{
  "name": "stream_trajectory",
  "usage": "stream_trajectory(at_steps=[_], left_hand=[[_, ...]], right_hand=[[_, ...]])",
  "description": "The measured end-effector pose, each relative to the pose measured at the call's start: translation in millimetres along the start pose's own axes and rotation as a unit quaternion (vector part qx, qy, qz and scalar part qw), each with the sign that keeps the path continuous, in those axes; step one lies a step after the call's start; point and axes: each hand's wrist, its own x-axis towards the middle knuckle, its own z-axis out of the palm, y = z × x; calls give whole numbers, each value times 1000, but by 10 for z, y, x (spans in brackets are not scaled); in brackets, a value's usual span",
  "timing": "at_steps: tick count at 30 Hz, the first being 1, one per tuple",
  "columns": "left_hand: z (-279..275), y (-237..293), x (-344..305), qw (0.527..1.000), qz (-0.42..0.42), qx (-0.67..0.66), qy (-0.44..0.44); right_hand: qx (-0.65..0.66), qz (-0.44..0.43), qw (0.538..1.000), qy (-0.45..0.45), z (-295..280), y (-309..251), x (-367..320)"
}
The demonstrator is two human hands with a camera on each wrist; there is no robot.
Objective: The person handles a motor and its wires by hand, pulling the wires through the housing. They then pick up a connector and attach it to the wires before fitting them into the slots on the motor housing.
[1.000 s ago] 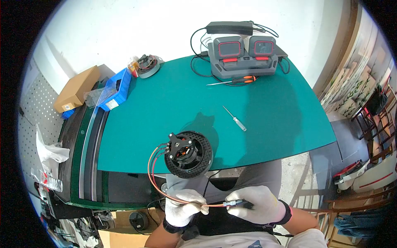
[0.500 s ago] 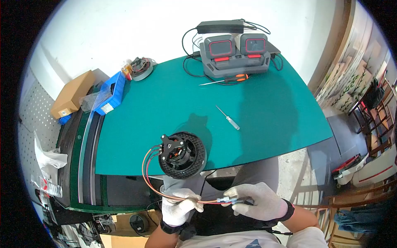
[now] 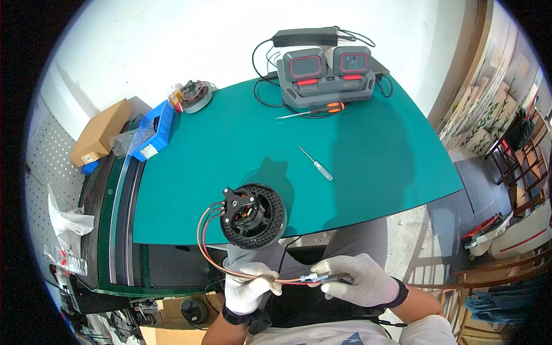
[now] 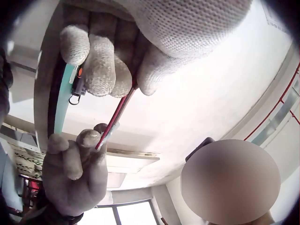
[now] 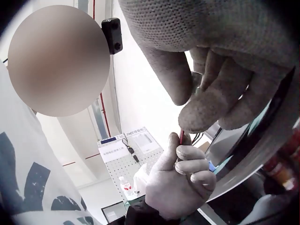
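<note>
A black wheel-shaped motor (image 3: 253,215) sits at the near edge of the green table, tilted so its three-armed bracket shows. Orange-brown and red wires (image 3: 202,244) loop from it down to the person's lap. The gloved left hand (image 3: 246,290) pinches these wires between thumb and fingers; red wire (image 4: 112,119) shows below its fingertips in the left wrist view. At the wires' far end, the gloved right hand (image 3: 359,282) pinches the pale blue-grey connectors (image 3: 313,278) between thumb and forefinger. The right wrist view hides most of the connectors behind the right fingers.
A clear-handled screwdriver (image 3: 323,171) lies mid-table. Behind it are an orange-and-black screwdriver (image 3: 328,108) and a grey dock (image 3: 330,92) holding two red-trimmed units. On the left are a blue bin (image 3: 155,135), a cardboard box (image 3: 102,131) and a smaller wired motor part (image 3: 196,96).
The head view has shifted slightly, so the table's things appear a little farther left. More of the connectors shows at the right fingertips than a second ago. Both hands keep their pinch.
</note>
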Motion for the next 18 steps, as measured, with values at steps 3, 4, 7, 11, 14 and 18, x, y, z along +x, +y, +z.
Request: stream_trajectory(at_steps=[3, 4, 7, 11, 14, 18], left_hand=[[-1, 0, 0, 1000, 1, 7, -6], [-3, -1, -2, 1000, 2, 8, -6], [7, 10, -3, 1000, 0, 2, -6], [38, 24, 3, 1000, 1, -24, -12], [15, 37, 4, 1000, 2, 10, -19], [40, 43, -3, 1000, -1, 5, -8]], right_hand=[[10, -6, 1000, 17, 24, -8, -4], [10, -6, 1000, 17, 26, -8, -5], [5, -14, 1000, 19, 29, -16, -8], [0, -8, 1000, 21, 32, -11, -16], [5, -20, 999, 24, 35, 15, -21], [-5, -15, 1000, 19, 21, -9, -27]])
